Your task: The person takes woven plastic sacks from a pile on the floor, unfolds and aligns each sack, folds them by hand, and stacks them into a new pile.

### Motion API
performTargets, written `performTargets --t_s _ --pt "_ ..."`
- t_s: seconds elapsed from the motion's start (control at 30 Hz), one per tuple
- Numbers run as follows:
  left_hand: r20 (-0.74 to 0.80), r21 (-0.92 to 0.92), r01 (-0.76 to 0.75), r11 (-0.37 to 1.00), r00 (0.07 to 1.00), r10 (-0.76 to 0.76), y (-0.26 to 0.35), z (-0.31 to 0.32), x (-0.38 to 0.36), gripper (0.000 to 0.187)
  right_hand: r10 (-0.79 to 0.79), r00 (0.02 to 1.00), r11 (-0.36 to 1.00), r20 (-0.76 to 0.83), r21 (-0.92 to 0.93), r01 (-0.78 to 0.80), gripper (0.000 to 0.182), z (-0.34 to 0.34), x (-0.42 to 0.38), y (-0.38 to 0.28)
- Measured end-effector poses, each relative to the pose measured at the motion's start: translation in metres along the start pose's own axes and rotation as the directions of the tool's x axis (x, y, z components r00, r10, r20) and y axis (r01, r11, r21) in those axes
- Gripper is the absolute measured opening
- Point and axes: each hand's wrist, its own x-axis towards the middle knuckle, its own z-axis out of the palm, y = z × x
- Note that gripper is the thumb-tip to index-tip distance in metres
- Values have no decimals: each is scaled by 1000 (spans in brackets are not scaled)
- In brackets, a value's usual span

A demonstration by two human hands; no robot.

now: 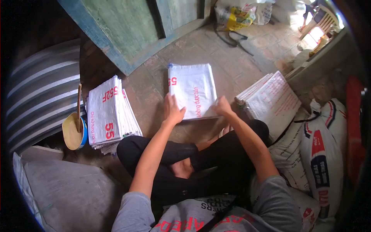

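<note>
A folded white woven plastic sack point(193, 83) with red print lies flat on the floor in front of my crossed legs. My left hand point(174, 110) rests along its left edge, fingers stretched out and thumb apart on top. At the right edge, near the lower corner, is my right hand point(223, 106), slightly blurred, its fingers curled onto the sack's border. To the left sits a stack of folded printed sacks point(110, 112). Another pile of folded sacks point(270, 98) leans to the right, its red print facing up.
A tub point(74, 131) with tan contents and a stick stands left of the stack, beside corrugated sheeting point(46, 92). A blue-green wooden panel point(119, 31) rises at the back. Full sacks point(324, 154) crowd my right side. A plastic bag point(237, 17) and a chair point(322, 23) are farther off.
</note>
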Motion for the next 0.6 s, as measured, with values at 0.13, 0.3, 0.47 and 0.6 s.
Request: performTargets --t_s 0.13,0.3,0.47,0.6 --pt "63 -153 392 907 920 -387 8 -22 -26 60 148 930 982 336 65 -180 51 -14 10 4" --pt "440 -629 597 498 802 -405 -40 -5 -8 40 296 891 939 345 68 -338 39 -9 7 -1" --pt "643 -746 658 102 752 -147 -36 -24 6 47 185 906 703 381 592 -393 28 -34 1 -20" --pt "570 -808 547 220 820 54 37 -72 7 40 -30 998 715 53 699 -15 24 -136 -31 -36"
